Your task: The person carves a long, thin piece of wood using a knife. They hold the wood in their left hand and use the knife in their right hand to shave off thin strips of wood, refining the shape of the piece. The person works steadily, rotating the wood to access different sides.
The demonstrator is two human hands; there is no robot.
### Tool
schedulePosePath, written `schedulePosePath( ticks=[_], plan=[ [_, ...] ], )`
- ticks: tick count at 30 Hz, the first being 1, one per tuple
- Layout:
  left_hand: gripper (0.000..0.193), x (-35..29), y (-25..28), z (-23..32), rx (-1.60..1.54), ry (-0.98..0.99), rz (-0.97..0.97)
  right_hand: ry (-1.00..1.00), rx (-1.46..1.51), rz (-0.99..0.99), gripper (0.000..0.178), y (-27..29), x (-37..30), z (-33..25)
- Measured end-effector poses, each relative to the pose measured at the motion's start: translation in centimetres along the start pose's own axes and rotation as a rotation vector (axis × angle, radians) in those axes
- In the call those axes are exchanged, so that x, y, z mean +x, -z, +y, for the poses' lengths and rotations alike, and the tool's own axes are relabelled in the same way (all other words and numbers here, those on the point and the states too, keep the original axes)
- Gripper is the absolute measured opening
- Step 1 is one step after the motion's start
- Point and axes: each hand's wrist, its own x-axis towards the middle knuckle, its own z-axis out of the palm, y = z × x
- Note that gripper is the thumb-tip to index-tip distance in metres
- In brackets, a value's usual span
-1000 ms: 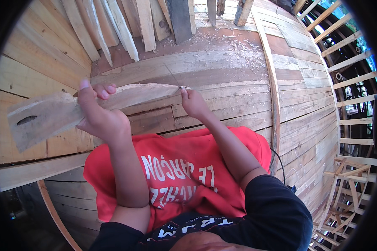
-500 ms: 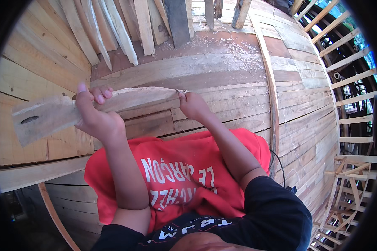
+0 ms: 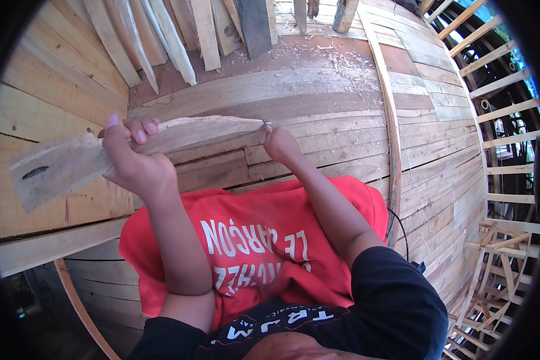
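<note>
A long rough wooden board point(image 3: 72, 165) lies slantwise in front of me, broad at the left with a dark knot and narrowing to a point at the right. My left hand point(image 3: 138, 159) is closed round its middle, thumb up and fingertips over the upper edge. My right hand point(image 3: 281, 146) is closed in a fist at the narrow tip. A small dark bit shows between its fingers and the tip; whether it is part of the wood or a tool, I cannot tell. A red cloth point(image 3: 270, 234) with white lettering covers my lap.
Several wooden slats point(image 3: 207, 36) lean along the far left. Pale shavings point(image 3: 342, 63) are scattered over the plank floor point(image 3: 318, 153). A long wooden strip point(image 3: 391, 129) runs across the floor to my right. Farther right stand a slatted railing point(image 3: 510, 141) and a wooden frame point(image 3: 501, 264).
The board has shifted slightly left along with my left hand. My right hand has moved a little up and right, staying at the board's tip.
</note>
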Motion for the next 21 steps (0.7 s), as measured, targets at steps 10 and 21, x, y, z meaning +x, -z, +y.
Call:
schedulePosePath(
  ticks=[10, 21],
  plan=[
    [0.028, 1.0, 2.7, -0.8, -0.088, -0.007, -0.267, 0.173, 0.129, -0.149, 0.054, 4.8, -4.0, -5.7],
    [0.023, 3.0, 4.4, -1.4, -0.334, -0.135, -0.878, 0.207, 0.233, -0.168, 0.049, 4.8, -4.5, -4.8]
  ],
)
